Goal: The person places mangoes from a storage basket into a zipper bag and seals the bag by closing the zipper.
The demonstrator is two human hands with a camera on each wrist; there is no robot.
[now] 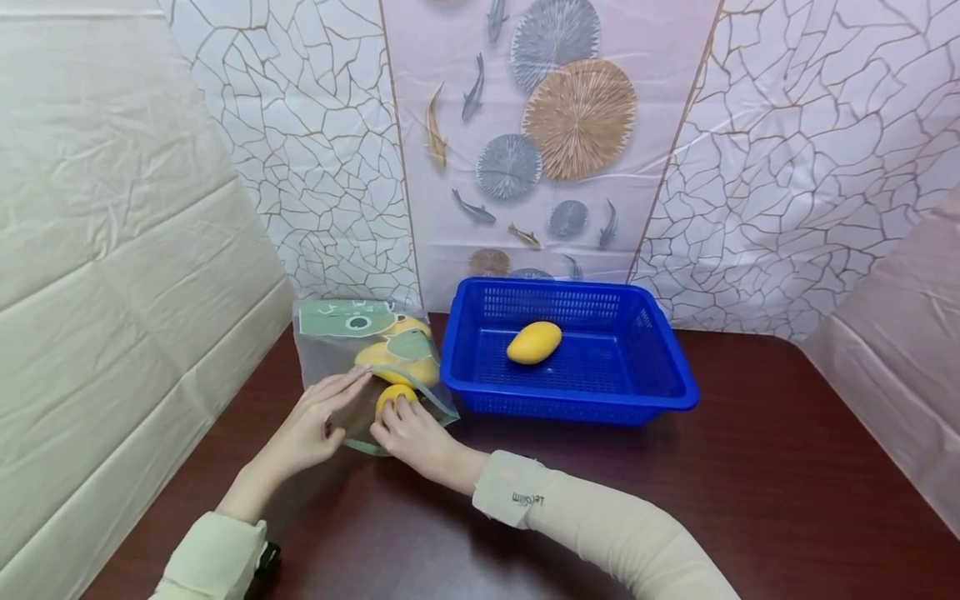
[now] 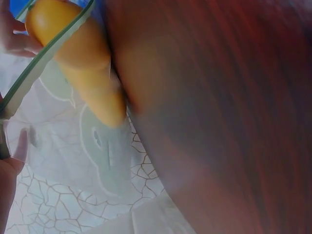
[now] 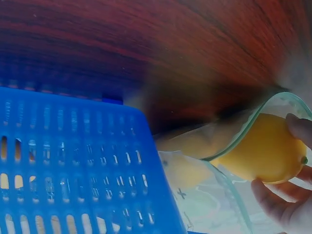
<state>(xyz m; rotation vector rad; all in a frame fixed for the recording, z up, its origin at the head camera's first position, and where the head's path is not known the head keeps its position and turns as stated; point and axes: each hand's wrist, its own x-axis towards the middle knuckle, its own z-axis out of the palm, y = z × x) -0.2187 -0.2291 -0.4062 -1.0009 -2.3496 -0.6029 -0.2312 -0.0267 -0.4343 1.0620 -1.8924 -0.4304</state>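
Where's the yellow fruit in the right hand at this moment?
Head view, left of centre: the yellow fruit is gripped by the right hand at the open mouth of the see-through bag, left of the blue basket.

The bag lies left of the basket.

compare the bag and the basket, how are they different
The bag is see-through with green edging; the basket is solid blue with slots. The bag opens sideways; the basket opens upward. The bag has more than one fruit inside; the basket has just one. Both contain yellow fruit.
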